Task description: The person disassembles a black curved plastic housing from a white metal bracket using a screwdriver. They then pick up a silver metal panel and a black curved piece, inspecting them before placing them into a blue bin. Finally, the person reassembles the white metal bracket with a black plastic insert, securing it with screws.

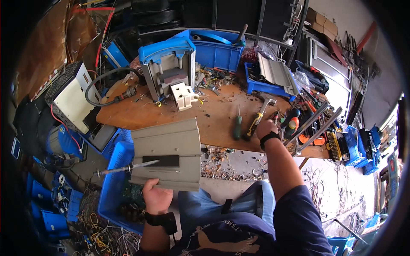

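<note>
My left hand (157, 197) grips the lower edge of a grey-beige panel (171, 138) with a dark rectangle on its face, thumb up. The panel stands tilted between me and the table. Across its lower left runs a thin metal rod (126, 167); what supports the rod I cannot tell. My right hand (267, 128) reaches among the tools at the table's right side, fingers curled and partly hidden, close to a small red-handled tool (275, 116). Left of it lie a yellow-and-black-handled hammer (255, 123) and a green-handled screwdriver (237, 126).
On the wooden table (218, 106) stand a blue-topped grey housing (167, 64) and a cream plastic block (184, 96). Blue crates (218, 55) line its back. Metal bars (314, 128) jut up at the right. A blue bin (112, 183) sits by my left arm. Scraps litter table and floor.
</note>
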The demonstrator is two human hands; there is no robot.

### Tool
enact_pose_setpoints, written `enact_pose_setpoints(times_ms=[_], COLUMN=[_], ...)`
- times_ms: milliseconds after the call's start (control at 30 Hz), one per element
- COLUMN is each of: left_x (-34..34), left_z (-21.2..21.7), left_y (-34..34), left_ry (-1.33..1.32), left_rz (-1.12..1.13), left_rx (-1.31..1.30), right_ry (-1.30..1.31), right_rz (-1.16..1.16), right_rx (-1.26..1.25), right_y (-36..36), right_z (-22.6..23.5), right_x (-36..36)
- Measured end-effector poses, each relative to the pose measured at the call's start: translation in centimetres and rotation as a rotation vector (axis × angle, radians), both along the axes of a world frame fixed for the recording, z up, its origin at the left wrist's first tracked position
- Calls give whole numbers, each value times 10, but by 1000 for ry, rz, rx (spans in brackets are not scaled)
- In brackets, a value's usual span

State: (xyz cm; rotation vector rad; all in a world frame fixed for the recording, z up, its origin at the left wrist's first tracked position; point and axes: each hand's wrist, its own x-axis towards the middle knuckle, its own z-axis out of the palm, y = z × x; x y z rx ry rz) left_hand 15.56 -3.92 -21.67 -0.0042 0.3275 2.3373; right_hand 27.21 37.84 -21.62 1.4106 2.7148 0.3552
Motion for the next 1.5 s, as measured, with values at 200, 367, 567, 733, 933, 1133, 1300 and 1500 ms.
enact_pose_setpoints(times_ms=[200, 367, 567, 733, 933, 1133, 1300, 1500], left_x=[-3, -6, -1, 4, -19, 4, 13, 14], left_z=[9, 1, -2, -9, -27, -10, 9, 13], left_y=[16, 30, 38, 45, 37, 48, 49, 55], left_ry=[31, 35, 98, 216, 254, 139, 64, 42], left_rz=[23, -26, 0, -26, -77, -47, -103, -124], left_rx=[-73, -21, -38, -50, -81, -137, -19, 3], right_ry=[48, 160, 957, 1320, 1367, 1286, 1450, 1478], right_rz=[86, 316, 434, 465, 495, 528, 471, 288], right_rx=[118, 154, -133, -340, -536, -451, -761, -1347], right_y=[-31, -70, -102, -124, -135, -143, -142, -149], right_z=[51, 96, 103, 95, 88, 91, 77, 65], right_x=[1, 3, 1, 20, 30, 60, 72, 69])
